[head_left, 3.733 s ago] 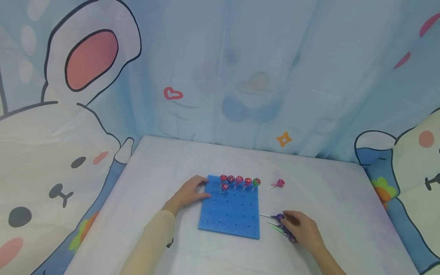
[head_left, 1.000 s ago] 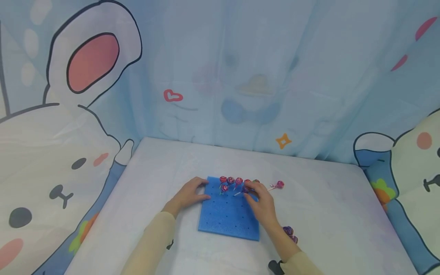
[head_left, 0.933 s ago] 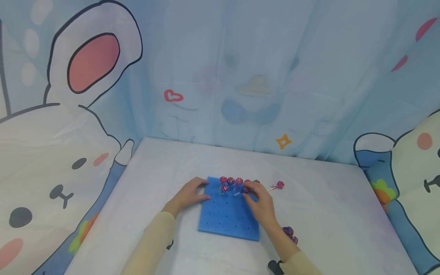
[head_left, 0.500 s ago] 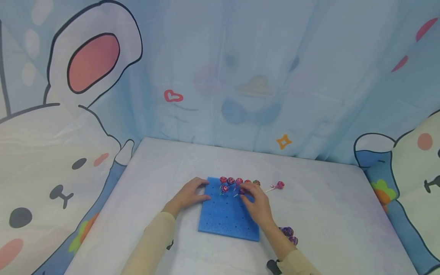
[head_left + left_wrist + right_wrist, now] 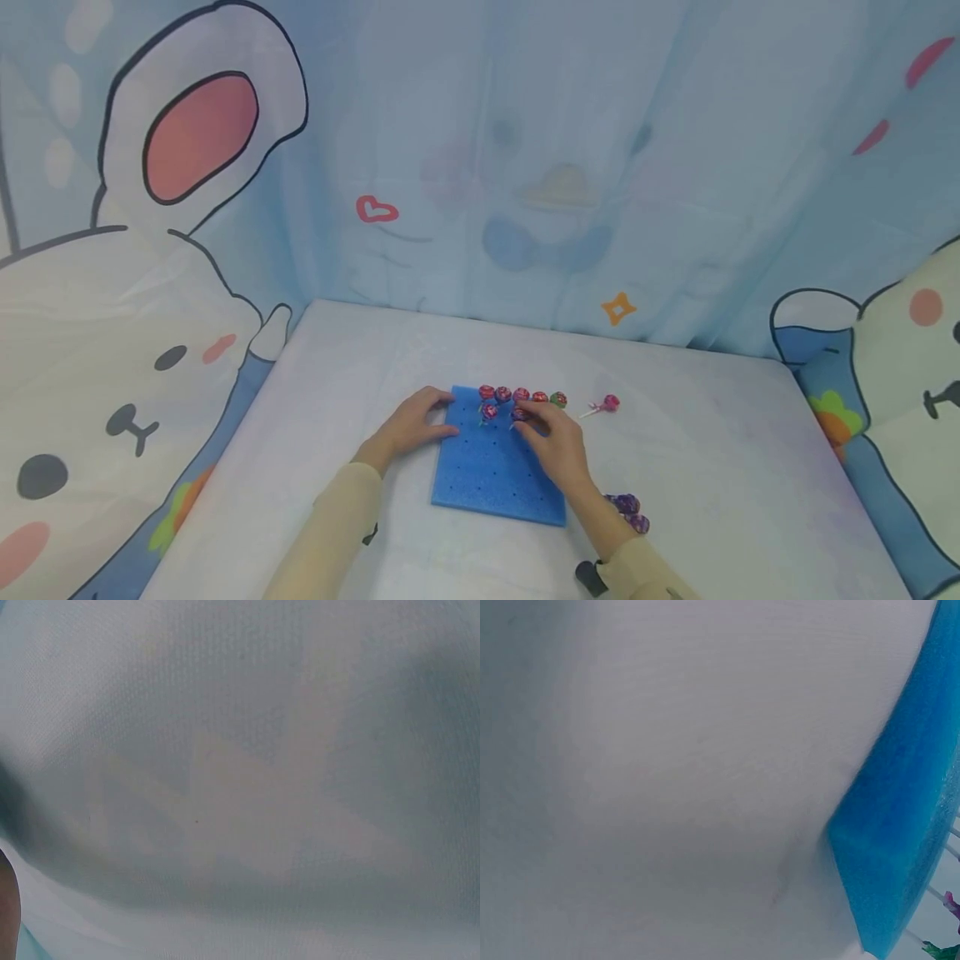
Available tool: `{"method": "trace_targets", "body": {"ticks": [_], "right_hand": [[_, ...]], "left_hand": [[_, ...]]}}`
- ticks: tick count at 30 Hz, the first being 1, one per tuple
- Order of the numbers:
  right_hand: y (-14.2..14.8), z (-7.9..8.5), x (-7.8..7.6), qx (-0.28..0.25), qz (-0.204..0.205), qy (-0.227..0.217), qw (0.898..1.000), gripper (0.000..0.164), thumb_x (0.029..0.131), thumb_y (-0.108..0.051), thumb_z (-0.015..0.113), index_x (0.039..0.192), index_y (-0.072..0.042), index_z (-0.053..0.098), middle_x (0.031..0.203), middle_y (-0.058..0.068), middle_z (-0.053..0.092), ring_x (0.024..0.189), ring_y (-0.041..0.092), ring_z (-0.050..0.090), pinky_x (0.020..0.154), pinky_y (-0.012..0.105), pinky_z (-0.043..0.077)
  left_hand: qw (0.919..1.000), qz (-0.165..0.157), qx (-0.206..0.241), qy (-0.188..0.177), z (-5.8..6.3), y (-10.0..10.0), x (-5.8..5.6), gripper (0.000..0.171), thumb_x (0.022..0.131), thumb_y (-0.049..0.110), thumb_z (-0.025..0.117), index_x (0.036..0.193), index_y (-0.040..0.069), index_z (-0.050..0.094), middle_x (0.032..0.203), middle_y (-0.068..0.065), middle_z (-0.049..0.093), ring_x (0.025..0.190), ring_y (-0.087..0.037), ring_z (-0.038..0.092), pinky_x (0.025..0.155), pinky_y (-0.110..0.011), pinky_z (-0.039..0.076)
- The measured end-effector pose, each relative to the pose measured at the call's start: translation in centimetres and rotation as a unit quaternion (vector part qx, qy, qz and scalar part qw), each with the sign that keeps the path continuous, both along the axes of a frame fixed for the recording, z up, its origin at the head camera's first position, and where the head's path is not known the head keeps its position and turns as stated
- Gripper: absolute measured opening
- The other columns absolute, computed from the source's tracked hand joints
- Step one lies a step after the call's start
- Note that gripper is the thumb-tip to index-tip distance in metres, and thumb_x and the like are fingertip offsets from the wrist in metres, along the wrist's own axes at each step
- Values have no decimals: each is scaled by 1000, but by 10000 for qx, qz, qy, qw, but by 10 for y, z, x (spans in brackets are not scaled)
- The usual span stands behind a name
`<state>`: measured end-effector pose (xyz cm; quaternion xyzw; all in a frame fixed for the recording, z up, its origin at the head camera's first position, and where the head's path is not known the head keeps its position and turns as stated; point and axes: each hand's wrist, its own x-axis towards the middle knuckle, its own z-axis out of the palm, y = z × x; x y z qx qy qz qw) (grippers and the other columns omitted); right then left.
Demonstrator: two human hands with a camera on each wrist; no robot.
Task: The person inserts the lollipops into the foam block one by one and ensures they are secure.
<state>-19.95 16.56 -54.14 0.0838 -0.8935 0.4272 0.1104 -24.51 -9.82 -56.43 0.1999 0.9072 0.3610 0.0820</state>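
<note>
A blue foam board (image 5: 495,475) dotted with small holes lies on the white table. My left hand (image 5: 408,422) rests against its left side, fingers and thumb spread along the edge. Over the upper part of the board, my right hand (image 5: 555,442) pinches a dark-wrapped lollipop (image 5: 519,413) between thumb and fingertips, its stick pointing down to the foam. Several lollipops stand in a row along the board's far edge, among them a green one (image 5: 558,400). One more lollipop (image 5: 489,412) stands in the second row at the left.
A pink lollipop (image 5: 611,403) lies on the table right of the board. Purple-wrapped lollipops (image 5: 628,504) lie beside my right forearm, which partly hides them. The board's side (image 5: 892,832) fills the right of the right wrist view. A printed curtain (image 5: 450,125) hangs behind the table.
My right hand has taken a lollipop from the group at the right and brought it over the board, then shifted slightly left along the second row. My left hand has stayed in place.
</note>
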Motion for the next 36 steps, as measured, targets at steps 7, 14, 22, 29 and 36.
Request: {"method": "trace_targets", "body": {"ticks": [7, 14, 22, 29, 36], "right_hand": [[-3, 2, 1, 158, 146, 95, 9997, 33, 88, -8, 73, 120, -8, 68, 110, 5, 67, 101, 19, 67, 88, 33, 56], [-3, -1, 1, 348, 138, 306, 9988, 35, 86, -8, 75, 120, -9, 68, 111, 4, 67, 100, 18, 67, 86, 33, 57], [1, -1, 2, 103, 322, 272, 9991, 39, 87, -6, 73, 125, -9, 66, 120, 6, 66, 106, 22, 66, 86, 31, 57], [6, 4, 7, 13, 268, 236, 9994, 42, 89, -6, 72, 130, -11, 63, 128, 6, 64, 112, 22, 64, 87, 30, 56], [20, 11, 18, 21, -74, 254, 9996, 34, 90, -9, 71, 124, -10, 66, 116, 7, 69, 105, 23, 67, 87, 35, 56]], "left_hand": [[10000, -27, 7, 15, 0, 0, 0, 61, 87, 42, 73, 136, 11, 54, 133, -6, 56, 127, -22, 50, 109, -41, 40], [9999, -71, 71, 56, -1, 0, 0, 61, 87, 41, 73, 136, 11, 54, 134, -6, 56, 128, -23, 49, 110, -41, 39], [9998, -89, 118, 93, -2, -1, 0, 61, 87, 41, 73, 136, 11, 53, 133, -6, 56, 127, -23, 50, 110, -41, 40], [9998, -106, 110, 106, -2, -1, -1, 61, 88, 42, 72, 137, 11, 53, 133, -6, 56, 127, -22, 50, 109, -41, 40], [9999, -78, 85, 52, -3, -2, -1, 61, 87, 42, 73, 137, 12, 53, 133, -5, 56, 127, -22, 50, 110, -40, 39]]}}
